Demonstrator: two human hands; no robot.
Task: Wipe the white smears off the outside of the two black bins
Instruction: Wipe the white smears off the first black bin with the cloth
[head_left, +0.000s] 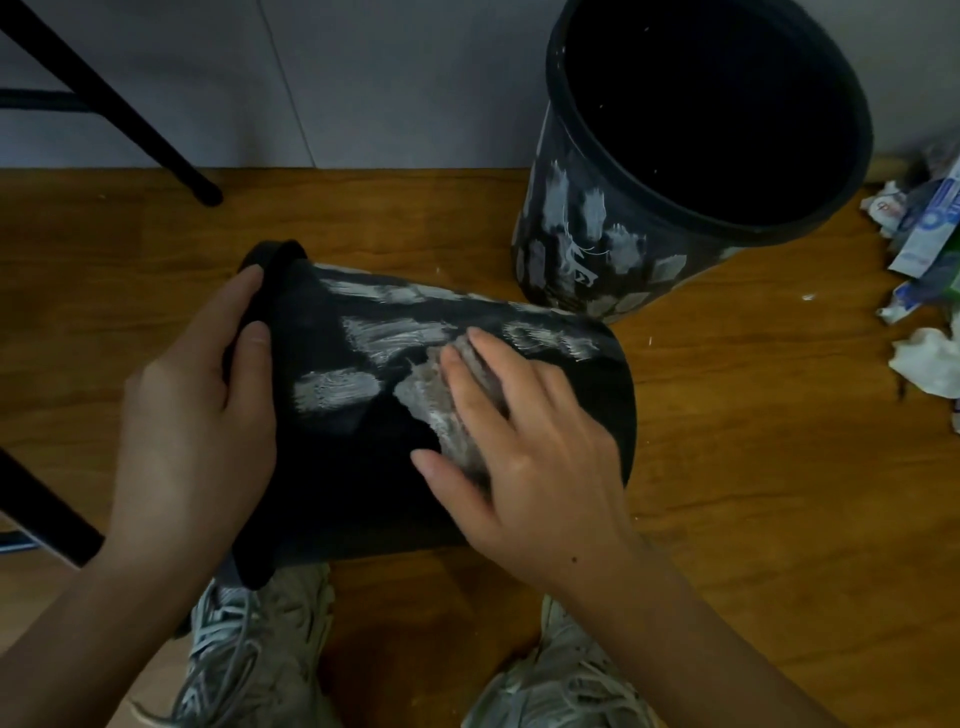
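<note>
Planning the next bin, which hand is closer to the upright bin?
Right. The right hand wipes the lying bin nearer the upright bin; the left hand grips its far rim.

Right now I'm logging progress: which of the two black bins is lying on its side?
The near bin, held between both hands above the shoes, lies on its side with its rim to the left. The far bin stands upright by the wall, mouth open upward.

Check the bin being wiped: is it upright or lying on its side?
On its side. The near bin lies across the floor, rim under the left hand, base pointing right. The far bin stands upright, mouth up.
</note>
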